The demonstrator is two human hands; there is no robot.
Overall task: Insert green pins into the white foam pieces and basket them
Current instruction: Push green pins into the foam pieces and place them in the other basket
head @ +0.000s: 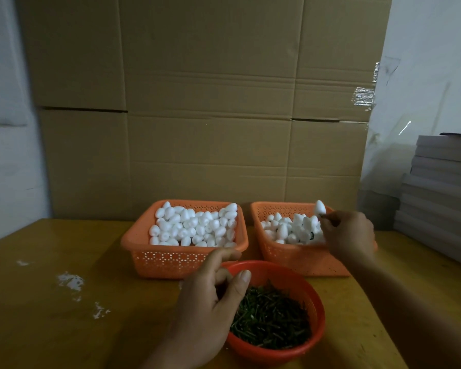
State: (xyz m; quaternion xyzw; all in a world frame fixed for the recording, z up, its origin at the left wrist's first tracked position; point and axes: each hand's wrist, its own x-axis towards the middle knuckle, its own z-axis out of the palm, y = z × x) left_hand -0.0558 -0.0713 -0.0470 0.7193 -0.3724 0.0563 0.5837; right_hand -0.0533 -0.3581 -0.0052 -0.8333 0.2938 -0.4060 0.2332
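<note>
Two orange baskets stand side by side on the wooden table. The left basket [144, 253] is full of plain white foam pieces [194, 226]. The right basket [285, 258] holds foam pieces with green pins [290, 229]. My right hand [349, 234] hovers over the right basket and pinches the green pin of one pinned foam piece [320, 208], which points upward. A round red bowl [318, 330] in front holds a heap of green pins [272, 319]. My left hand [210, 296] hangs over the bowl's left rim, fingers loosely curled, holding nothing that I can see.
A wall of large cardboard boxes [210, 102] rises right behind the baskets. A stack of grey boards [442, 193] sits at the right edge. White foam crumbs [71, 280] lie on the table [51, 315] at the left.
</note>
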